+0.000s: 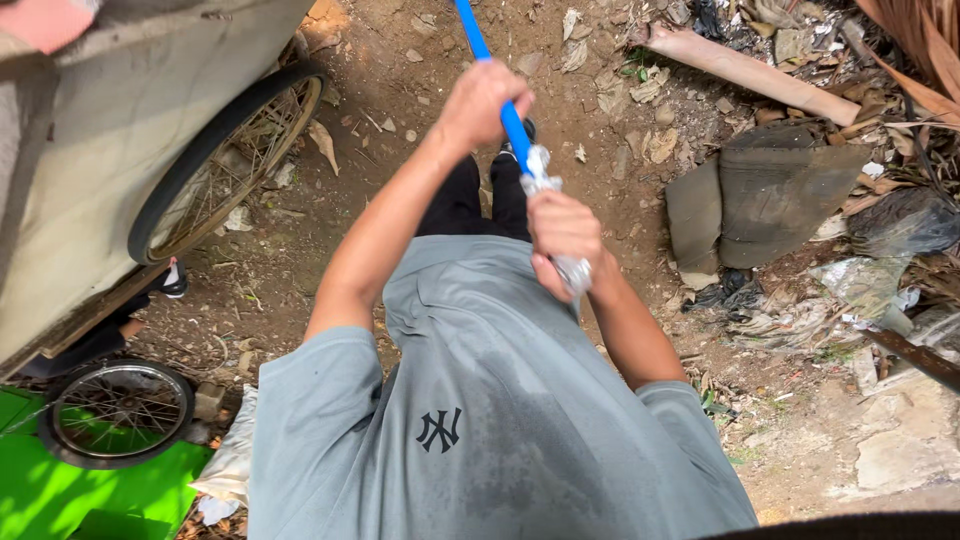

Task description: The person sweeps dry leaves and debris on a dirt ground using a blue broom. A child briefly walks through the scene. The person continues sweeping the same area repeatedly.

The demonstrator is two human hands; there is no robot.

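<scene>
- Two hands on one blue pole (497, 78), both closed round it.
- Left hand (484, 100): grip wrapped tight on the blue shaft, further from the body, arm stretched out.
- Right hand (563, 243): grip clenched near the pole's close end, on the part wound with clear plastic wrap (541, 182); wrap also sticks out below the fist.
- Pole runs from the right fist up and away past the top edge of the view; far end out of view.
- Person wears a grey T-shirt (480, 400) and dark trousers; one shoe (522, 138) shows just behind the pole.
- Ground: bare dirt (420, 50) with stones and dry leaves.
- Left: cart with a spoked wheel (225, 165); smaller wheel (117, 412) lower down on a green sheet (40, 490).
- Right: debris heap, a pale timber length (745, 70), a bent dark sheet (765, 195), crumpled plastic.
</scene>
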